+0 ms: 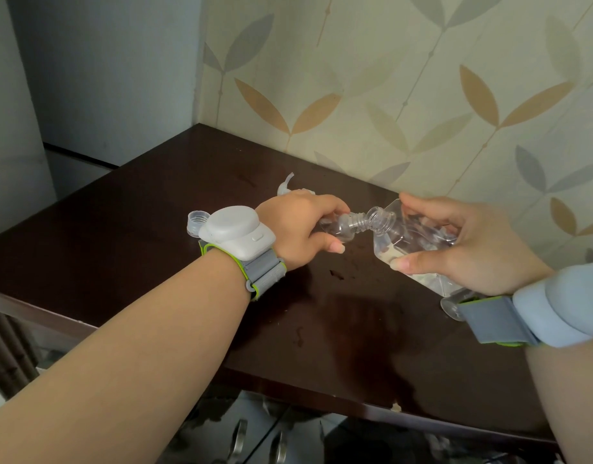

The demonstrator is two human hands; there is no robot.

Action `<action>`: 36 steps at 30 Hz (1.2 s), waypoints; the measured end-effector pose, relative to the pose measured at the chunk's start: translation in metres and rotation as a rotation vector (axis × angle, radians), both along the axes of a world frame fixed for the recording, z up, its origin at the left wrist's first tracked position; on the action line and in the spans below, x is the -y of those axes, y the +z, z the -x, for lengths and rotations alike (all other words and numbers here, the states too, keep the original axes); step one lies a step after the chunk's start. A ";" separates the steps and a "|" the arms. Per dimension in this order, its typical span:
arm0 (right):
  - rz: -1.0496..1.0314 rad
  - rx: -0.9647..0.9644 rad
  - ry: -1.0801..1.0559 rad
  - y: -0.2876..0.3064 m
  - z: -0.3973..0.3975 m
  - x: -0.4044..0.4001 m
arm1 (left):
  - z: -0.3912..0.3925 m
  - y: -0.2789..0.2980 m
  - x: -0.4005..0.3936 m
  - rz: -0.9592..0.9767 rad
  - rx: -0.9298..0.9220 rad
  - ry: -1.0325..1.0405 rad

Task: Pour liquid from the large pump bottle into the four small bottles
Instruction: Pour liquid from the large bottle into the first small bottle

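Leaf-patterned wallpaper backs a dark brown counter (pixel 154 249) set into a corner, and over its middle I have both bottles lifted and brought neck to neck. My right hand (pixel 469 249) grips the large bottle (pixel 402 242), fingers over its top and thumb under its side, with its pump already off; it lies tipped well over, its long axis running from my right wrist down and left to its open mouth. My left hand (pixel 302 229) wraps round a small bottle (pixel 342 226), which also lies close to flat, threaded neck pointing right. The two mouths meet just beside each other between the hands, the large one slightly above. As I judge it, everything turns on that alignment: the small neck is narrow, and wet patches already mark the counter below. A loose cap (pixel 196 222) sits behind my left wrist.
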State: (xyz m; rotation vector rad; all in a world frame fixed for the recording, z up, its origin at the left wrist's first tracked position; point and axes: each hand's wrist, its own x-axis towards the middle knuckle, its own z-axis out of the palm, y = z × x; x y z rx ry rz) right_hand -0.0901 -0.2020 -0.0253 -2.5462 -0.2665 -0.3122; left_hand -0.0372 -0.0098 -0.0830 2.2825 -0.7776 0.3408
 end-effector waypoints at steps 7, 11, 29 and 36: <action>0.032 0.007 0.004 0.001 -0.001 -0.001 | 0.001 0.000 0.000 -0.007 0.001 0.016; 0.048 0.006 0.001 0.002 0.000 0.000 | 0.000 -0.001 0.000 -0.010 -0.004 0.015; 0.061 -0.024 -0.008 0.004 0.001 -0.002 | -0.001 -0.003 0.001 -0.027 0.004 0.019; 0.058 -0.031 -0.014 0.004 0.001 -0.002 | -0.001 -0.003 0.001 -0.023 0.001 0.014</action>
